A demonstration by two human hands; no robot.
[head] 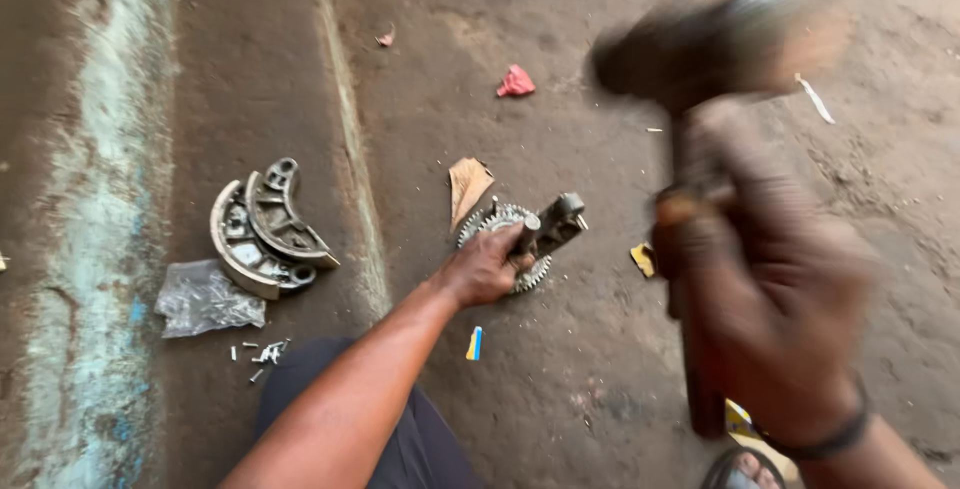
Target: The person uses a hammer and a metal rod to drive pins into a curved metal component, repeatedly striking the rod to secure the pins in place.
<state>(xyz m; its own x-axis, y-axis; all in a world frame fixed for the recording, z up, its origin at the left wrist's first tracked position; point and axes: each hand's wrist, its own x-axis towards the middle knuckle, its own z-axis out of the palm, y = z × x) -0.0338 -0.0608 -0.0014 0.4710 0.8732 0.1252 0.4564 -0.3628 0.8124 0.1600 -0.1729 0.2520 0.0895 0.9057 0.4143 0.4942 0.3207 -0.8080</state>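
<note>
My left hand (487,267) reaches down to the dirt floor and grips a metal punch or chisel (545,232) held against a toothed gear (505,245) lying flat there. My right hand (770,299), blurred with motion, is raised close to the camera and closed around the wooden handle of a hammer (715,44), whose dark head is up at the top right, well above the gear.
Two curved brake shoes (265,229) lie on a raised strip at the left, beside a crumpled plastic bag (205,297) and several small rivets (262,353). Scraps of card (468,187), a red scrap (516,81) and a blue-yellow bit (475,343) litter the ground. My knee (400,429) is below.
</note>
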